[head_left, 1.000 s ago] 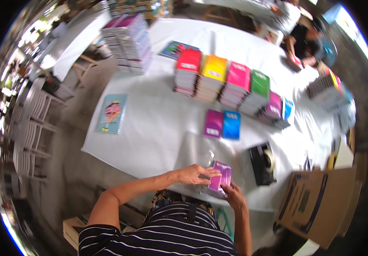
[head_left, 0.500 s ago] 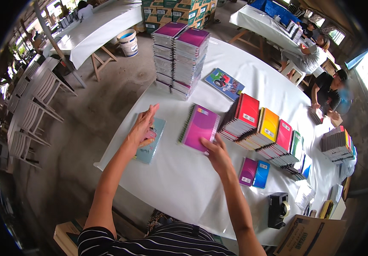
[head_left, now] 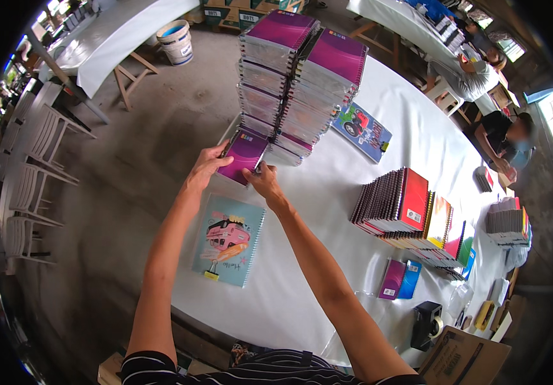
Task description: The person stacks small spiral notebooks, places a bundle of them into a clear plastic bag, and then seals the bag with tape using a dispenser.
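Both my hands grip a purple spiral notebook (head_left: 243, 156) in front of two tall stacks of wrapped purple notebooks (head_left: 279, 29). My left hand (head_left: 208, 165) closes on its left edge, and my right hand (head_left: 265, 182) pinches its near right corner. Whether the notebook rests on the table or on others beneath it is hidden. Nearer to me lies a light-blue spiral notebook (head_left: 231, 234) with a pink vehicle on its cover and a binder clip on its near edge. Right of the tall stacks lies a blue notebook with a red tractor (head_left: 361, 131).
Rows of red (head_left: 411, 199), yellow and green notebooks stand at the right. Two small notebooks (head_left: 399, 279), a black tape dispenser (head_left: 426, 325) and a cardboard box (head_left: 464, 360) are nearer. A person (head_left: 498, 142) works across the table. White chairs (head_left: 48, 179) stand left.
The purple notebook has moved forward and left to the tall stacks. My left hand has left the light-blue notebook and taken hold of the purple one. The view has shifted.
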